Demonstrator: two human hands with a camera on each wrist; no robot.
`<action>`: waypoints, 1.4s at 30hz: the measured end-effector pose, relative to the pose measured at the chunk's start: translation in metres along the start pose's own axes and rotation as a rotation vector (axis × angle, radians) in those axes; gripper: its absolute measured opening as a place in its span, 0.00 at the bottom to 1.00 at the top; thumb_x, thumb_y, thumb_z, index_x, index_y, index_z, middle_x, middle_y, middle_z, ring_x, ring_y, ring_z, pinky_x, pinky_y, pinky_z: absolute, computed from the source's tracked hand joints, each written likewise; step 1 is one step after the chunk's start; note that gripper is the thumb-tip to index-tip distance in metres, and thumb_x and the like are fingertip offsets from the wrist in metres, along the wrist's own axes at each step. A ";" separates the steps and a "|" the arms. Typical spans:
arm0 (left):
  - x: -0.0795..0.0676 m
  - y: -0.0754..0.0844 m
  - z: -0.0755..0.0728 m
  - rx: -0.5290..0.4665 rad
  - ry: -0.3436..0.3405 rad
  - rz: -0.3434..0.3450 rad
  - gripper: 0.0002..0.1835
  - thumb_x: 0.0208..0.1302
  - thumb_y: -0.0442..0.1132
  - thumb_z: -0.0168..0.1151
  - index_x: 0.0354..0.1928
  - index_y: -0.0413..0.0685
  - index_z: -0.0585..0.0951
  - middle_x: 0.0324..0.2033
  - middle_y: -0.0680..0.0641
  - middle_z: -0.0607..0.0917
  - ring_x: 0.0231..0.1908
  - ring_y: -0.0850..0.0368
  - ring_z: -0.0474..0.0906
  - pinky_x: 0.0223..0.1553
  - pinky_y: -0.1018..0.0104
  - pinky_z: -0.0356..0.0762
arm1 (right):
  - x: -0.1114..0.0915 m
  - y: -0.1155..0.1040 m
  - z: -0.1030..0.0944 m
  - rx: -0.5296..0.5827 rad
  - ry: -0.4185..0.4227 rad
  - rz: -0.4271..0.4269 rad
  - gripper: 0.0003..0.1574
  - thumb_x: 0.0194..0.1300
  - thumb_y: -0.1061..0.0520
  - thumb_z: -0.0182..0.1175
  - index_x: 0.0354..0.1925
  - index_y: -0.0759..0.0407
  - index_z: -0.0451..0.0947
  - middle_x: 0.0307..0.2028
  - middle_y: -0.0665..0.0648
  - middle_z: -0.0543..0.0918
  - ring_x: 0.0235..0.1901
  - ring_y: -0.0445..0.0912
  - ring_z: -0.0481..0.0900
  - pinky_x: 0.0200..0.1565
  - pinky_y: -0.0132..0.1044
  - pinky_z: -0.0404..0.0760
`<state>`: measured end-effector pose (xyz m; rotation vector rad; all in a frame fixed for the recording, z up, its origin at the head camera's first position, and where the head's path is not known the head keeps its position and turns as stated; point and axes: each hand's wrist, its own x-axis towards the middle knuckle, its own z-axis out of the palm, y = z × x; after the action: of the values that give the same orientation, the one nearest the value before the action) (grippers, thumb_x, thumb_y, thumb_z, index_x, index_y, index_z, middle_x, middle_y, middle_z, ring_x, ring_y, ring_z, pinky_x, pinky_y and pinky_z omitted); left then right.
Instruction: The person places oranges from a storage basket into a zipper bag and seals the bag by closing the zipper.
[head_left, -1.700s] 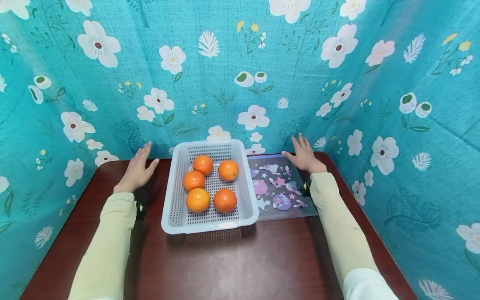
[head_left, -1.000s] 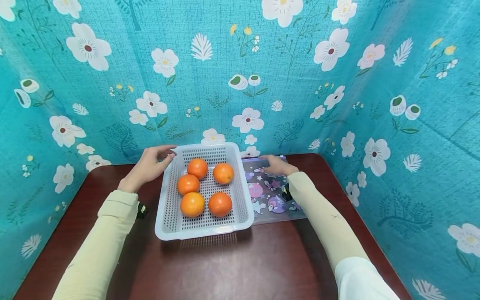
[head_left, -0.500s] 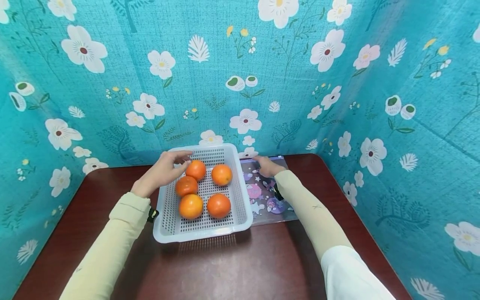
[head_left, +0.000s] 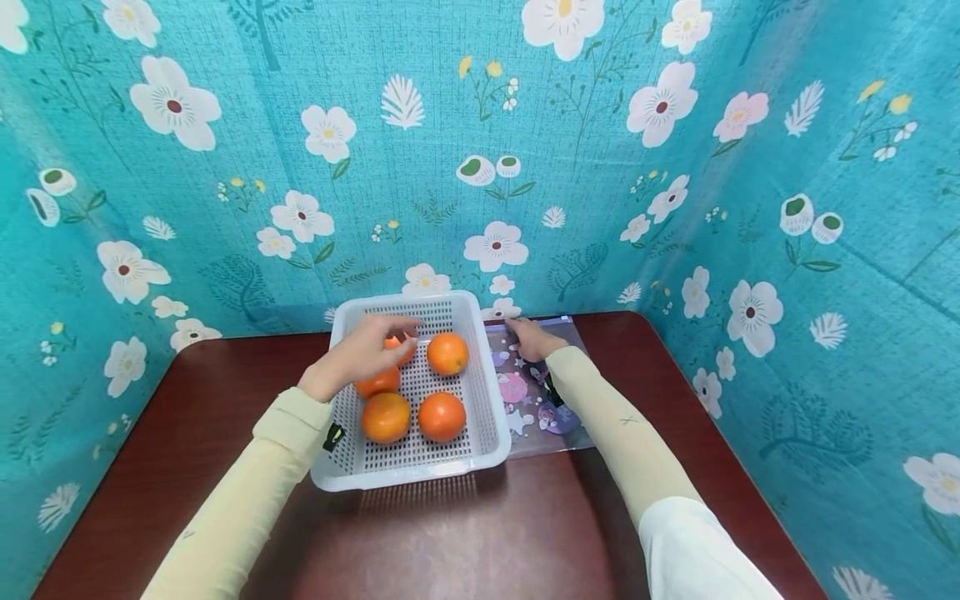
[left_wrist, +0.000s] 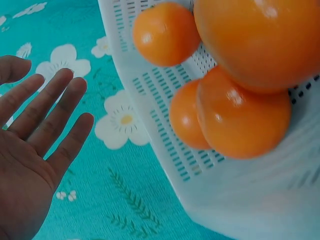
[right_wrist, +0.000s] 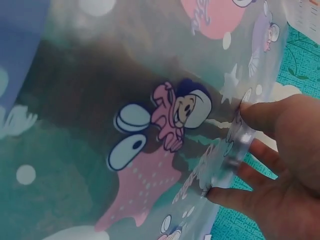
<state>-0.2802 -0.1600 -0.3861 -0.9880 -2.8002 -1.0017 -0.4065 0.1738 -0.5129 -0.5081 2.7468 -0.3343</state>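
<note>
A white plastic basket (head_left: 495,417) with slotted walls holds several glossy oranges (head_left: 442,417). My left hand (head_left: 367,348) hovers over its back left part, partly hiding the back left orange (head_left: 401,350). In the left wrist view, the fingers of the left hand (left_wrist: 35,135) are spread and hold nothing, with the oranges (left_wrist: 242,115) to their right. Right of the basket lies a clear printed zip bag (head_left: 517,421) with cartoon figures and stars. My right hand (head_left: 534,340) pinches the bag near its back edge; in the right wrist view, the film of the bag (right_wrist: 150,185) creases at the fingertips.
All this stands on a dark red-brown table (head_left: 480,542), with the basket and bag towards its back edge. A turquoise flowered curtain (head_left: 435,217) hangs close behind the table and along its right side.
From beside the basket, my left hand has moved right and in over the oranges. My right hand has slid left along the bag's back edge, its fingers drawing in.
</note>
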 end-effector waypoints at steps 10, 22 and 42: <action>0.012 0.019 0.014 -0.017 -0.073 -0.014 0.20 0.72 0.38 0.57 0.64 0.44 0.80 0.51 0.45 0.87 0.47 0.53 0.80 0.54 0.52 0.81 | -0.009 0.005 -0.003 0.062 0.116 -0.017 0.21 0.72 0.60 0.61 0.61 0.66 0.76 0.60 0.69 0.71 0.63 0.63 0.68 0.65 0.55 0.71; 0.024 0.041 0.027 -0.002 -0.114 0.016 0.21 0.73 0.41 0.57 0.65 0.47 0.80 0.56 0.46 0.85 0.32 0.54 0.79 0.40 0.59 0.83 | -0.021 0.018 -0.015 0.061 0.138 0.009 0.05 0.71 0.61 0.60 0.42 0.62 0.79 0.50 0.64 0.76 0.54 0.57 0.73 0.56 0.50 0.76; 0.038 0.050 0.037 -0.001 -0.125 0.036 0.21 0.70 0.32 0.55 0.63 0.42 0.81 0.55 0.45 0.85 0.14 0.59 0.64 0.24 0.67 0.72 | -0.074 0.001 -0.082 0.019 0.116 -0.219 0.04 0.61 0.69 0.66 0.31 0.62 0.82 0.36 0.59 0.85 0.35 0.50 0.79 0.40 0.45 0.83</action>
<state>-0.2746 -0.0873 -0.3792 -1.1353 -2.8690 -0.9705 -0.3705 0.2168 -0.4173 -0.8114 2.8004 -0.4557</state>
